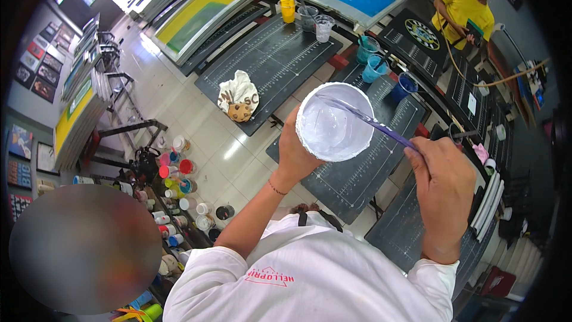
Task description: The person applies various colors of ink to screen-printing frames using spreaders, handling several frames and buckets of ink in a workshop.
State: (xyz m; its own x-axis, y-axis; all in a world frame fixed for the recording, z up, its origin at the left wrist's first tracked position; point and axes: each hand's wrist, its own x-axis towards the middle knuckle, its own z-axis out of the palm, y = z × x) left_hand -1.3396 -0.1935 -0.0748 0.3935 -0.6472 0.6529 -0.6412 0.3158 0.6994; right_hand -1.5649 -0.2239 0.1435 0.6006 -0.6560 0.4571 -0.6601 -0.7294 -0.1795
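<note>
My left hand [298, 149] is wrapped round the side of a white tub [335, 121], tilted so that its inside faces up at me. Pale, whitish-lilac ink coats its inner wall and bottom. Between the fingers and thumb of my right hand [444, 188] is the handle of a purple stirring stick [390, 132]. The stick's far end reaches over the rim into the tub, smeared with the pale ink. Black printing platens [351, 185] marked with white grid lines lie beneath both hands.
A crumpled printed cloth [238, 94] lies on a platen to the left. Ink cups, including a yellow one [288, 10] and a light blue one [374, 70], stand farther off. Framed screens [205, 15] sit beyond. A person in yellow [468, 9] stands far right. Ink jars [186, 167] crowd the lower left.
</note>
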